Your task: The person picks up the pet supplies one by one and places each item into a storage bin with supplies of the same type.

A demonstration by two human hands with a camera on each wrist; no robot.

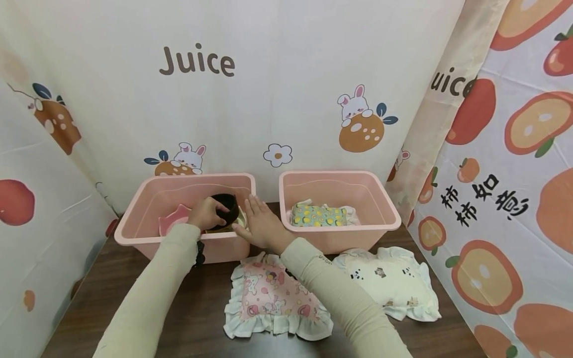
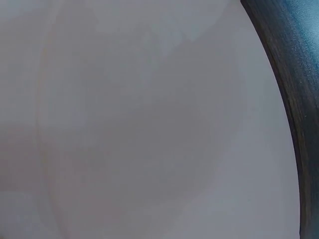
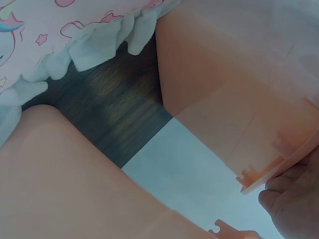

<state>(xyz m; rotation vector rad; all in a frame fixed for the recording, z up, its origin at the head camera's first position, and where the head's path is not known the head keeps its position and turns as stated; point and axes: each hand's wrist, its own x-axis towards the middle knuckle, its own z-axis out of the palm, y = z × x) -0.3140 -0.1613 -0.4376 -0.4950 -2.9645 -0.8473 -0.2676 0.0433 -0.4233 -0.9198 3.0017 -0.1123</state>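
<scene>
Inside the left pink bin [image 1: 188, 242], my left hand [image 1: 208, 214] grips the edge of a dark, rounded, hollow item [image 1: 225, 204]; its exact kind is unclear. Beside it in the bin lie a pink item [image 1: 174, 219] with a pointed edge and something pale, mostly hidden. My right hand [image 1: 264, 223] rests against the bin's right rim, fingers extended. The right wrist view shows part of that hand [image 3: 294, 199] at a bin rim. Only a pale bin wall [image 2: 149, 119] and a strip of table appear in the left wrist view; the left hand is not visible there.
To the right stands a second pink bin [image 1: 344, 241] with a lemon-patterned cloth item [image 1: 319, 216] in it. In front lie a pink frilled pillow [image 1: 275, 293], partly under the right forearm, and a cream frilled pillow [image 1: 394, 283]. Printed curtains surround the dark table [image 1: 197, 308].
</scene>
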